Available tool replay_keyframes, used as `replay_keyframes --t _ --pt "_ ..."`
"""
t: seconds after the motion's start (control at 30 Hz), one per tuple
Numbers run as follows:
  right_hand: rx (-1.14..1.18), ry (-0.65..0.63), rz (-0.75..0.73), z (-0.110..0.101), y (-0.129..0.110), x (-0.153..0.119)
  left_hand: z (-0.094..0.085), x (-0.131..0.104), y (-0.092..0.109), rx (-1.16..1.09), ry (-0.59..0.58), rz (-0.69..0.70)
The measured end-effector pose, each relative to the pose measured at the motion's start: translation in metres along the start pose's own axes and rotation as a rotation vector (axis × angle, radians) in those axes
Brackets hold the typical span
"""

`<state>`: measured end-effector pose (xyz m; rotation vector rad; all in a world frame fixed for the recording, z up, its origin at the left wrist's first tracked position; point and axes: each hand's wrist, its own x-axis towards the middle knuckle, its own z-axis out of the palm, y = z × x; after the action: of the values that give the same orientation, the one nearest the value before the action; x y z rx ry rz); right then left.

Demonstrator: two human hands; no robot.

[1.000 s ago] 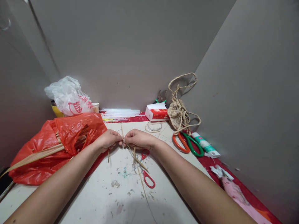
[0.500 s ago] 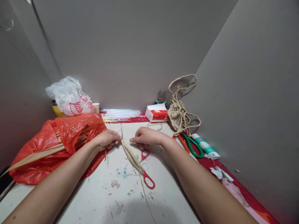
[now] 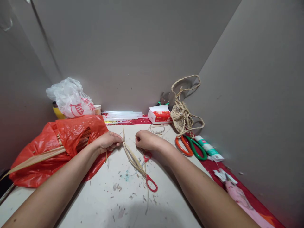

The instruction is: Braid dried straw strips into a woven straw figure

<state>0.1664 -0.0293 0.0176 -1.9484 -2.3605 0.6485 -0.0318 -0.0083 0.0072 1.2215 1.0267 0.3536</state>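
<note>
My left hand (image 3: 110,141) pinches a narrow bundle of dried plant-fibre strips (image 3: 133,158) near its upper end. The strips spread down to the right and cross over red-handled scissors (image 3: 151,183), which lie partly hidden on the board. To the right of the bundle, my right hand (image 3: 147,140) is closed, thumb and fingers pressed together. A thin fibre strand (image 3: 147,196) hangs from below this hand past the scissors; the fingers hide where it is gripped. The two hands are a short gap apart.
A red plastic bag (image 3: 35,158) with dried strips lies left. Behind are a white bag (image 3: 68,98), clear sticks (image 3: 123,114) and a red-white box (image 3: 159,115). Coiled rope (image 3: 181,117), orange (image 3: 184,147) and green handles (image 3: 197,148), and a tube (image 3: 209,148) lie right.
My right hand has shifted slightly right and its fingers have curled in more. The thin strand's lower end has swung left and up. My left hand keeps its pinch in place.
</note>
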Motion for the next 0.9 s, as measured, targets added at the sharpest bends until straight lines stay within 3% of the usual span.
replay_keyframes --t 0.1,0.17,0.33,0.47,0.63,0.9 --pt "0.023 0.059 -0.013 0.0 0.003 0.001 0.0 0.0 0.0 -0.006 -0.003 0.001" --pt "0.169 0.064 -0.057 -0.004 0.005 0.0 0.0 0.0 -0.001 -0.007 -0.003 0.004" --pt "0.761 -0.135 -0.206 -0.017 0.005 -0.01 0.004 0.0 0.0 -0.006 0.015 0.002" --pt "0.978 -0.226 -0.222 -0.021 -0.001 -0.014 0.007 -0.002 0.001 -0.011 0.033 0.011" --pt "0.936 -0.237 -0.164 -0.019 -0.009 -0.015 0.007 -0.001 0.0 -0.039 0.044 0.03" --pt "0.671 -0.135 -0.121 -0.016 -0.015 -0.018 0.005 0.002 -0.004 -0.099 0.005 0.054"
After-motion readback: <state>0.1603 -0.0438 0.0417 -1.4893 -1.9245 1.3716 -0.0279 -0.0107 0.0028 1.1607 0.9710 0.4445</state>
